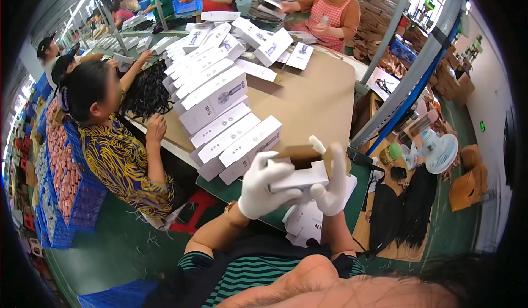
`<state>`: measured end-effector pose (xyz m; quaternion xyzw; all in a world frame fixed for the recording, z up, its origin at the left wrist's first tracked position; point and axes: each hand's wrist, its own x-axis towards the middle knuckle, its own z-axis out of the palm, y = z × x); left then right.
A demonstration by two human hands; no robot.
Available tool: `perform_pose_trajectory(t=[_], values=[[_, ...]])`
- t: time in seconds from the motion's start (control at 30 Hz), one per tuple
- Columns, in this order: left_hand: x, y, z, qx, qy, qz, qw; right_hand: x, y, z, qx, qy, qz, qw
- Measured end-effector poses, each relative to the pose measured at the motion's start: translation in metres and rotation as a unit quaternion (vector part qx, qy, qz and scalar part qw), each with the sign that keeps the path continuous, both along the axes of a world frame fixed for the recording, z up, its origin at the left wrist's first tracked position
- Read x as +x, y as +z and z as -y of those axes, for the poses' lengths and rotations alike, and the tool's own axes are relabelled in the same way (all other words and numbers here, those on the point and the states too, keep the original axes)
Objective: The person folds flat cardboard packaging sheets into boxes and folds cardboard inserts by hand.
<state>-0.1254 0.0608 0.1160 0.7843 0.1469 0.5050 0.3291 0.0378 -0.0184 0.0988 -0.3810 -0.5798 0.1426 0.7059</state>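
Observation:
Both my hands wear white gloves and hold one small white carton [300,179] over the near edge of the table. My left hand [267,184] grips its left side, thumb and fingers bent round it. On the other side my right hand [333,184] has its fingers raised along a brown inner flap and its thumb low against the carton. The carton's brown inside shows at the top; what is in it, I cannot see. Below my hands lie several flat printed white cartons [305,223], partly hidden by my wrists.
A long row of white boxes [214,102] runs up the brown tabletop [313,104]. Left of it lies a heap of black cords [146,91], beside a seated co-worker [124,154]. Others stand across the table. A metal post [410,82] and a fan [438,150] are at right.

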Motion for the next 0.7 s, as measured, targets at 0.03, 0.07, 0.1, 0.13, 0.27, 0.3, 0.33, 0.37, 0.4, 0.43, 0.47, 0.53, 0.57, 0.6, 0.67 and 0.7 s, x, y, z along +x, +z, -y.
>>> perform_pose_trajectory(t=[0.03,0.07,0.1,0.13,0.27,0.3,0.33,0.37,0.4,0.43,0.47,0.53,0.57,0.6,0.67,0.7], values=[[-0.004,0.000,-0.002,-0.144,-0.067,0.039,0.987,0.002,0.006,0.005,-0.074,0.014,0.031,0.997],[-0.009,-0.001,-0.012,-0.141,-0.106,0.011,0.984,0.004,0.002,0.004,-0.067,0.019,0.047,0.996],[-0.011,-0.007,-0.014,-0.143,-0.104,0.011,0.984,0.005,-0.003,0.003,-0.060,0.023,0.062,0.996],[-0.011,-0.011,-0.016,-0.188,-0.135,0.012,0.973,0.000,-0.002,0.002,-0.051,0.025,0.036,0.998],[-0.003,-0.012,-0.013,-0.335,-0.186,0.105,0.918,-0.009,-0.007,-0.005,-0.061,0.073,-0.025,0.995],[-0.001,-0.010,-0.014,-0.353,-0.194,0.115,0.908,-0.006,-0.009,-0.004,-0.086,0.063,-0.001,0.994],[-0.001,-0.010,-0.015,-0.354,-0.196,0.113,0.907,-0.005,-0.016,-0.006,-0.083,0.066,-0.013,0.994],[-0.002,-0.013,-0.018,-0.359,-0.187,0.078,0.911,-0.004,-0.020,-0.007,-0.083,0.064,-0.014,0.994],[-0.002,-0.016,-0.020,-0.364,-0.177,0.043,0.913,-0.003,-0.023,-0.009,-0.089,0.059,-0.031,0.994],[0.003,-0.020,-0.026,-0.333,-0.165,0.028,0.928,-0.002,-0.025,-0.009,-0.097,0.052,-0.048,0.993],[0.006,-0.024,-0.034,-0.303,-0.148,0.012,0.941,-0.005,-0.018,-0.012,-0.158,0.003,-0.031,0.987],[0.018,-0.028,-0.052,-0.179,-0.060,-0.094,0.978,0.002,-0.022,-0.024,-0.239,-0.137,0.081,0.958],[0.025,-0.030,-0.061,-0.103,-0.014,-0.148,0.983,0.010,-0.037,-0.029,-0.246,-0.185,0.148,0.940],[0.031,-0.044,-0.073,-0.003,0.013,-0.202,0.979,0.017,-0.049,-0.031,-0.250,-0.228,0.216,0.916],[0.050,-0.049,-0.084,0.046,0.089,-0.346,0.933,0.033,-0.063,-0.021,-0.306,-0.240,0.245,0.888],[0.051,-0.046,-0.075,0.207,0.196,-0.416,0.863,0.042,-0.070,-0.012,-0.317,-0.279,0.289,0.859]])
